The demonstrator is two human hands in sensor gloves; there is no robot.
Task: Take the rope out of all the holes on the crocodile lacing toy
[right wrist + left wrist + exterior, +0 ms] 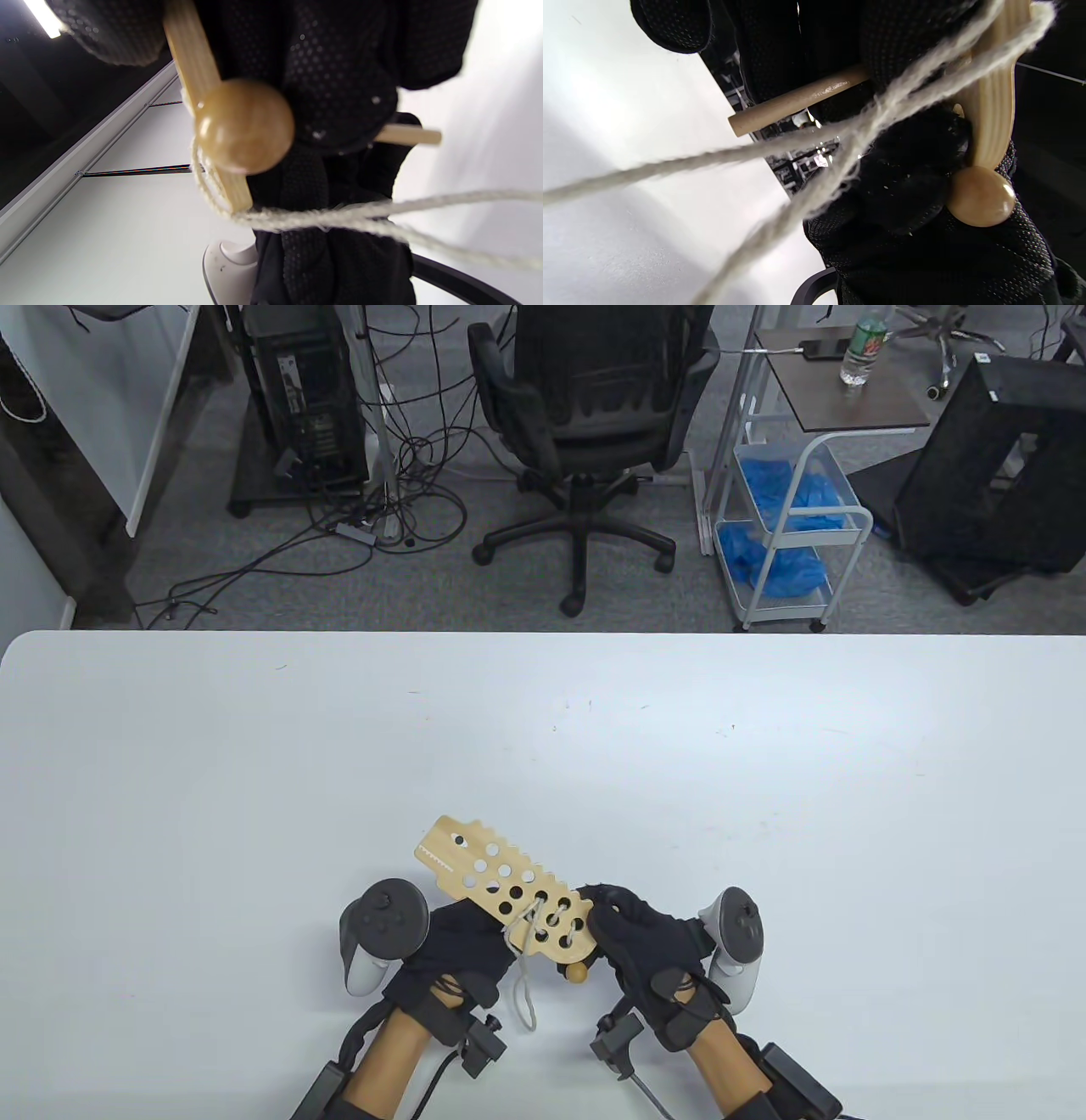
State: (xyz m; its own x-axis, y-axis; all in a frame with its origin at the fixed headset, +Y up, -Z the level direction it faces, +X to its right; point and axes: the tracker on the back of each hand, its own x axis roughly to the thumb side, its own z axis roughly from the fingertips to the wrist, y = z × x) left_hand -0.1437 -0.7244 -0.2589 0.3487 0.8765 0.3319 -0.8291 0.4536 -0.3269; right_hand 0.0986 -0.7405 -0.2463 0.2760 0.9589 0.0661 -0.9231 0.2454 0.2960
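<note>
The wooden crocodile lacing board [496, 882] is held tilted above the table by both hands. My left hand [471, 937] holds it from beneath along its near-left edge. My right hand [619, 925] grips its tail end, fingers on top. The pale rope [528, 937] runs through a few holes near the tail, and a loop hangs down toward the table [543, 729]. A round wooden bead [577, 973] sits under the tail; it also shows in the left wrist view [982, 197] and the right wrist view [244, 125]. The rope's wooden needle [797, 101] pokes out between gloved fingers; I cannot tell whose.
The white table stretches wide on all sides of the hands. An office chair [585, 407], a wire cart [789, 517] and cables stand on the floor beyond its far edge.
</note>
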